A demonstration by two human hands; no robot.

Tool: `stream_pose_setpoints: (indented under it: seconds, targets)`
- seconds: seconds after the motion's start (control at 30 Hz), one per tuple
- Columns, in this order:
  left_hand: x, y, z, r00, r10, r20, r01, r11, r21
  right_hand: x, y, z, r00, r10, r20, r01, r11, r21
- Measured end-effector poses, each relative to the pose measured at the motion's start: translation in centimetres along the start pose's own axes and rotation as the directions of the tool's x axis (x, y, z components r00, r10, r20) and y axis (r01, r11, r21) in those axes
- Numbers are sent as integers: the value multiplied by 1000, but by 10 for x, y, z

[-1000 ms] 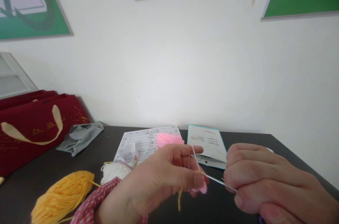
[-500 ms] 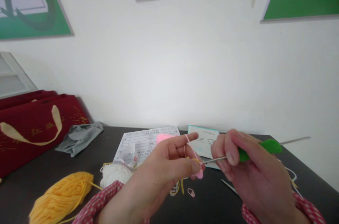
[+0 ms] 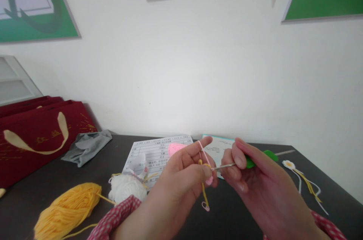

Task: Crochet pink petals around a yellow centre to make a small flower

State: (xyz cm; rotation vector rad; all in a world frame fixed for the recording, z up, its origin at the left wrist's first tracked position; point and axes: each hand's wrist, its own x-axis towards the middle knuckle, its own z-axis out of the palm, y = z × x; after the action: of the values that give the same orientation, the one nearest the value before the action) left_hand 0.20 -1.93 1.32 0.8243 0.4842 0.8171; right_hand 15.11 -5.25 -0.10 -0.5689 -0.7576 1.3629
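My left hand [image 3: 177,185] pinches a small pink and yellow crochet piece [image 3: 209,180] between thumb and fingers. A pink yarn strand [image 3: 204,153] loops over its raised index finger and runs down to the piece. From there a yellow yarn tail [image 3: 203,192] hangs toward a small pink stitch marker [image 3: 205,206]. My right hand [image 3: 263,190] is closed around a crochet hook [image 3: 270,155] with a green grip. The metal shaft points left and its end meets the stitches at my left thumb; the hook's tip is hidden there.
On the dark table at left are a yellow yarn skein [image 3: 69,209], a white yarn ball [image 3: 127,189] and a grey cloth [image 3: 87,147] by red bags [image 3: 42,130]. Behind my hands are pink yarn [image 3: 175,148], a printed sheet [image 3: 136,153] and a booklet [image 3: 218,145]. A crocheted daisy [image 3: 288,164] lies right.
My right hand has moved left, closer to my left hand, with the hook. The daisy at right has come into view, while the pointed metal blade below the right hand is now hidden.
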Motion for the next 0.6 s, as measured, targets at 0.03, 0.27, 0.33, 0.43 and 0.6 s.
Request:
stream_pose_setpoints:
  seconds: [0.03,0.27,0.33,0.43,0.6]
  targets:
    - [0,1,-1,999,-45,27,46,998,-45,-1,-1,1,997,-71,13,72,995,-62]
    - [2,1,-12,936,-269,226,318,923,-218,-10,-12,-1,860,-439,261,511,746,-428]
    - [3,1,-13,924,-300,239,353,908,-225,-14,-16,-8,820,-453,350,573,643,-508]
    - [2,1,-12,920,-320,227,367,906,-211,-18,-21,-20,752,-388,532,657,503,-561]
    - [0,0,-10,927,-302,222,348,915,-207,-14,-28,-27,604,-379,702,797,258,-546]
